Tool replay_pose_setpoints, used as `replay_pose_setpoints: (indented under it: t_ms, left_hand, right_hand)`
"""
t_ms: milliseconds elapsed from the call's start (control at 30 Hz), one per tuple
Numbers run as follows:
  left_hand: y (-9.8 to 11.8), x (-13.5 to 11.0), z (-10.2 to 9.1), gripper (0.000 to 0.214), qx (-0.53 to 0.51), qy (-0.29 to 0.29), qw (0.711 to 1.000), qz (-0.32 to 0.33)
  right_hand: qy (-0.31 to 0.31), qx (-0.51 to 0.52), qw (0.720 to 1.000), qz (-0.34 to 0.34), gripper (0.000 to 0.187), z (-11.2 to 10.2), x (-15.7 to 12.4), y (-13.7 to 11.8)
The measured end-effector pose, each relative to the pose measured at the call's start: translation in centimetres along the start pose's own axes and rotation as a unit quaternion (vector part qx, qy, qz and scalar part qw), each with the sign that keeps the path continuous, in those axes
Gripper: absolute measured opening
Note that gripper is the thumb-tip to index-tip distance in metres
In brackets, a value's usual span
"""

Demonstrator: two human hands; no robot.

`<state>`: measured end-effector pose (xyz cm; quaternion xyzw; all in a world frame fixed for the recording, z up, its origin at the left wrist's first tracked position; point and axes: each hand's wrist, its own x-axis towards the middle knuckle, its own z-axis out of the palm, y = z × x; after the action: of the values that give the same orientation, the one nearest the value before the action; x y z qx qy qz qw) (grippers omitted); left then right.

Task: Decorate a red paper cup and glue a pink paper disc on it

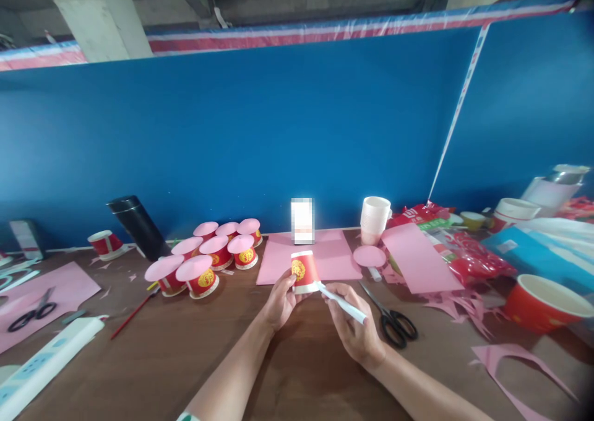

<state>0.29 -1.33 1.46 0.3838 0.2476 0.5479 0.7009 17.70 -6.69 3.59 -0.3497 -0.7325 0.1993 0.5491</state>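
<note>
My left hand grips a red paper cup with a yellow emblem, held upside down with its wide rim at the bottom. In my right hand is a white pen-shaped tube, its narrow tip at the lower right side of the cup. Whether the tip touches the cup, I cannot tell. Behind the cup lies pink paper. A pink paper disc rests to the right of it, and scissors with black handles lie just beyond my right hand.
Several upturned red cups topped with pink discs stand at left, near a black flask. A white cup stack, pink sheet, red plastic bags and large red paper bowl are at right. A power strip lies front left.
</note>
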Motion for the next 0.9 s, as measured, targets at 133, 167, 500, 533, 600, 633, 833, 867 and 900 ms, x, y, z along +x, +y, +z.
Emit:
replay_pose_setpoints:
  t_ms: [133, 167, 500, 533, 600, 633, 833, 867, 900]
  left_hand:
    - [0.03, -0.03, 0.06, 0.022, -0.001, -0.001, 1.000, 0.002]
    - [0.06, -0.04, 0.12, 0.022, -0.002, -0.002, 1.000, 0.005]
    - [0.02, -0.02, 0.21, 0.025, 0.004, -0.016, 1.000, 0.013]
    - [0.04, -0.02, 0.23, 0.024, 0.007, -0.018, 1.000, 0.013]
    - [0.09, -0.03, 0.31, 0.023, 0.010, -0.017, 1.000, 0.011]
    - [0.13, -0.04, 0.36, 0.022, 0.010, -0.014, 1.000, 0.009]
    - [0.23, -0.05, 0.51, 0.024, 0.005, 0.002, 1.000, 0.001]
    - [0.22, -0.03, 0.50, 0.025, 0.003, 0.005, 1.000, -0.002]
    - [0.20, -0.02, 0.48, 0.026, 0.001, 0.007, 1.000, -0.005]
  right_hand:
    - [-0.005, 0.002, 1.000, -0.002, 0.019, 0.06, -0.06, 0.09]
    - [-0.007, 0.003, 1.000, -0.002, 0.019, 0.07, -0.04, 0.06]
    - [-0.044, 0.021, 0.999, 0.007, 0.018, 0.30, 0.08, -0.23]
    - [-0.048, 0.022, 0.999, 0.008, 0.018, 0.33, 0.09, -0.23]
    - [-0.054, 0.020, 0.998, 0.009, 0.017, 0.35, 0.10, -0.23]
    - [-0.058, 0.019, 0.998, 0.008, 0.017, 0.35, 0.11, -0.23]
    - [-0.063, 0.004, 0.998, 0.008, 0.016, 0.15, -0.03, -0.16]
    - [-0.055, -0.002, 0.998, 0.013, 0.015, 0.09, -0.06, -0.11]
    - [-0.046, -0.008, 0.999, 0.019, 0.014, 0.03, -0.09, -0.06]
